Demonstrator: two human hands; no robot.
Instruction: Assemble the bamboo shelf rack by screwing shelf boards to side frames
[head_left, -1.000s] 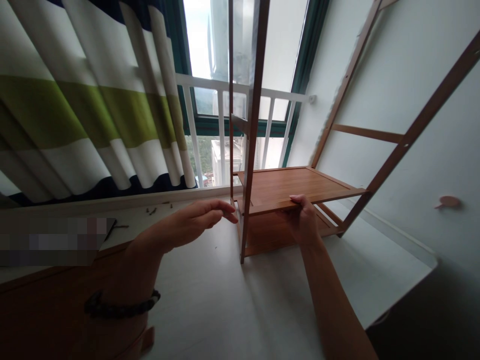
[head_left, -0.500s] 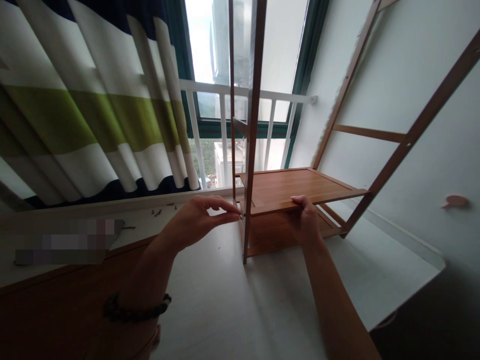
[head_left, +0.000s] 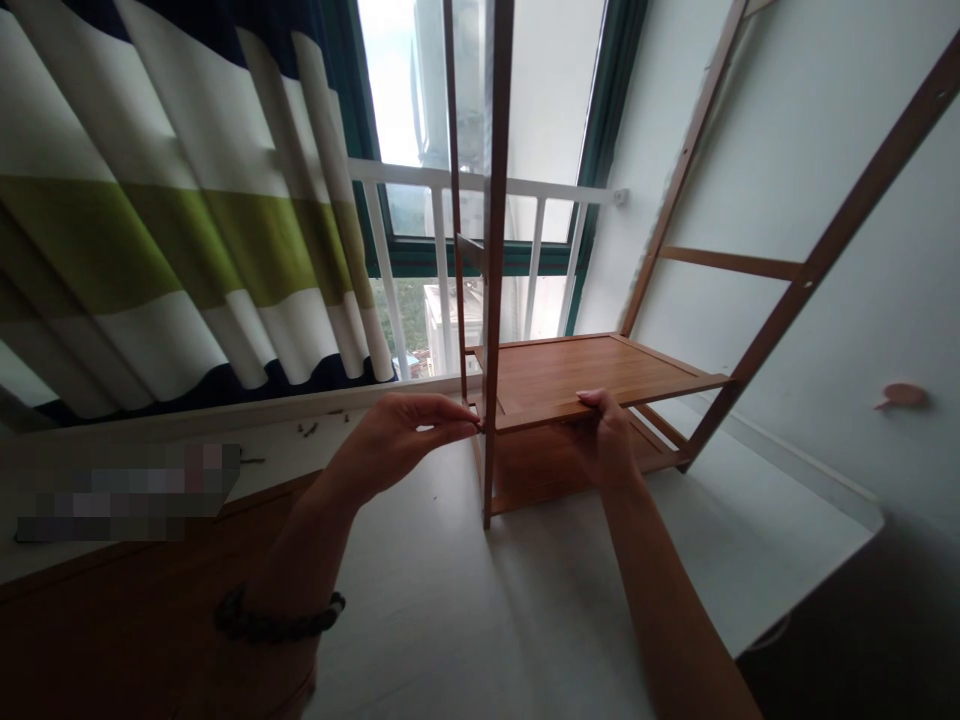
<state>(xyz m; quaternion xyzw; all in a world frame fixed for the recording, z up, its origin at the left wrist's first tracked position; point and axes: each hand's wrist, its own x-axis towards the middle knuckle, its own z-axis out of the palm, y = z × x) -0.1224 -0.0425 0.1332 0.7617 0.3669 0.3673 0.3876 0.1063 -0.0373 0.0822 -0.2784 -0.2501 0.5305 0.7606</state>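
A wooden shelf rack stands on a pale surface (head_left: 465,600) before the window. Its near upright post (head_left: 494,250) rises out of the top of the view. A shelf board (head_left: 577,375) lies across the frame, with a lower board (head_left: 555,465) beneath it. My left hand (head_left: 397,440) pinches its fingertips together against the post where the board meets it; what the fingertips hold is too small to make out. My right hand (head_left: 611,440) grips the front edge of the shelf board from below, thumb on top.
A striped green, white and navy curtain (head_left: 172,210) hangs at the left. A white railing (head_left: 480,185) crosses the window. Small dark screws (head_left: 307,428) lie on the sill. White wall at the right carries a small round hook (head_left: 900,395). Brown wood surface (head_left: 112,640) sits at lower left.
My left hand moved right from beside the post to touch it and closed into a pinch. My right hand stayed on the board's edge. The view shifted slightly.
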